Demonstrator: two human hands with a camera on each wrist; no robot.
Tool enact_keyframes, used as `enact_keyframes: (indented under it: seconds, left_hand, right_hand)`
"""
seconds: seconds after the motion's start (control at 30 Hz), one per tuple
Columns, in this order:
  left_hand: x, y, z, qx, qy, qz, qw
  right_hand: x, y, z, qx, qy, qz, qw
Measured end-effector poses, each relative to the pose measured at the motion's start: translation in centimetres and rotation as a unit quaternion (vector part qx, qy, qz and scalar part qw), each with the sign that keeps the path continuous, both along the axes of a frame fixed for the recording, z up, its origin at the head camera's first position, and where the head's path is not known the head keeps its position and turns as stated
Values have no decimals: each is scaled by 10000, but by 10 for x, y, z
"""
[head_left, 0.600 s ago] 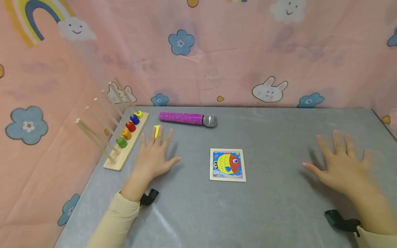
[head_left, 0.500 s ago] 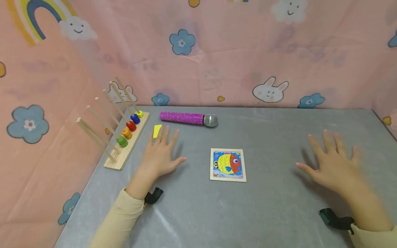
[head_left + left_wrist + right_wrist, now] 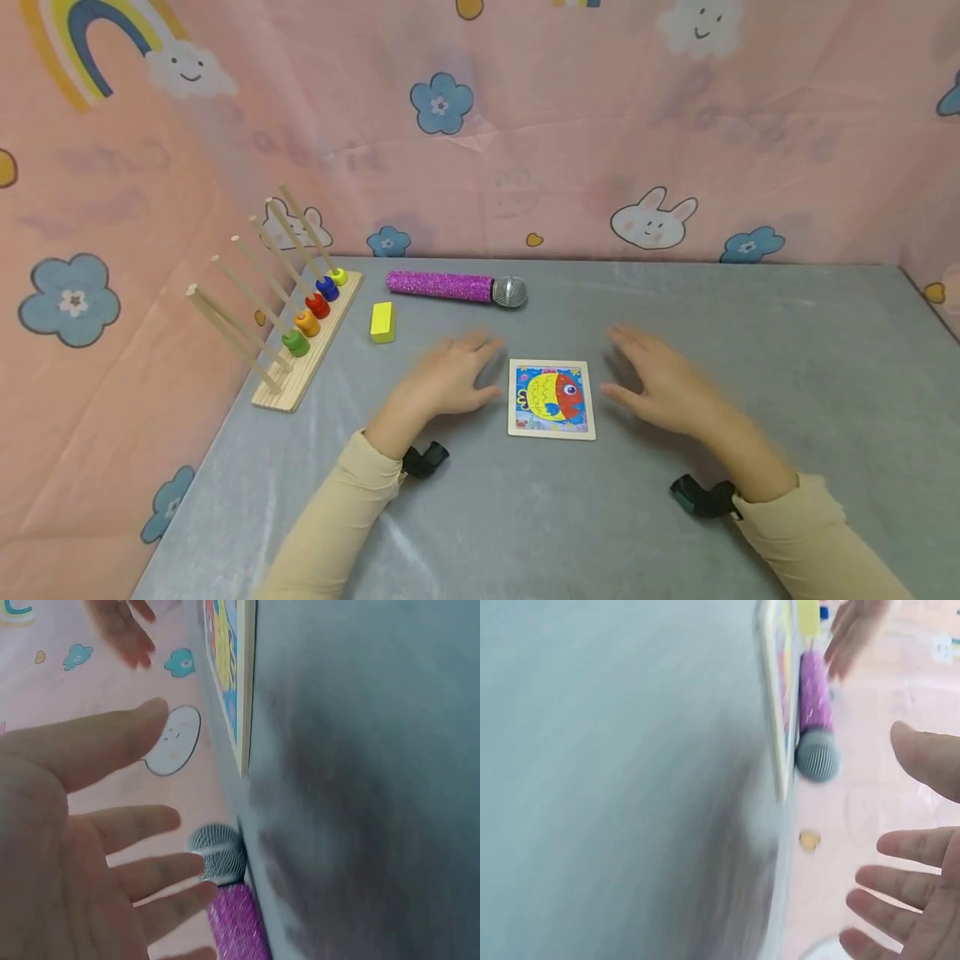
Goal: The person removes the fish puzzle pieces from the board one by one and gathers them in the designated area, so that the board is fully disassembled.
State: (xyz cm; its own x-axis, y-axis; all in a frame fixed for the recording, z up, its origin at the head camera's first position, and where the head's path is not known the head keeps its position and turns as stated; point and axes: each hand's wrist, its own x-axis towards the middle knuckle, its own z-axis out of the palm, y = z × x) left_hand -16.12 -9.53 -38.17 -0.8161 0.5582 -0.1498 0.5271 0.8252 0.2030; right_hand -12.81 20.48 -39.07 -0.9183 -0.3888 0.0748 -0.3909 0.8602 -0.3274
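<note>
A square fish jigsaw puzzle (image 3: 552, 400) in a pale wooden frame lies flat on the grey table, between the two hands. To its left, the left hand (image 3: 450, 379) hovers with fingers spread and thumb toward the frame's edge. On the other side the right hand (image 3: 663, 383) mirrors it, thumb tip close to the frame's right edge. Both hands hold nothing. In the left wrist view the puzzle's corner (image 3: 241, 742) shows beyond the thumb. The right wrist view has the puzzle (image 3: 780, 697) edge-on, with the right fingers (image 3: 900, 885) apart from it.
A purple glitter microphone (image 3: 453, 287) lies behind the puzzle. Left of it stand a yellow block (image 3: 382, 322) and a wooden peg rack (image 3: 307, 367) with coloured beads on tall pegs. Pink patterned cloth (image 3: 525, 167) hangs behind the table (image 3: 540, 525).
Both hands have moved inward toward the puzzle, the left going right and the right going left. The yellow block, partly covered by the left fingers before, is now fully visible.
</note>
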Motion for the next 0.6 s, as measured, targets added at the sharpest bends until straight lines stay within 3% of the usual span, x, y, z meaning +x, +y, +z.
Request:
enact_keyframes:
  seconds: [0.13, 0.33, 0.43, 0.6]
  left_hand:
    - [-5, 9, -10, 754, -523, -237, 9955]
    - [-11, 12, -30, 1776, -1150, -282, 9770]
    - [-11, 11, -37, 1944, -1144, -279, 9738]
    - [-10, 12, -49, 1928, -796, -427, 9771]
  right_hand:
    - [-12, -26, 0, -529, -380, 321, 9974]
    - [-30, -54, -1, -1118, -956, 861, 9854]
    - [-36, -63, -4, -1208, -1274, 1001, 9794]
    - [-39, -72, -12, -1132, -1436, 1006, 9780]
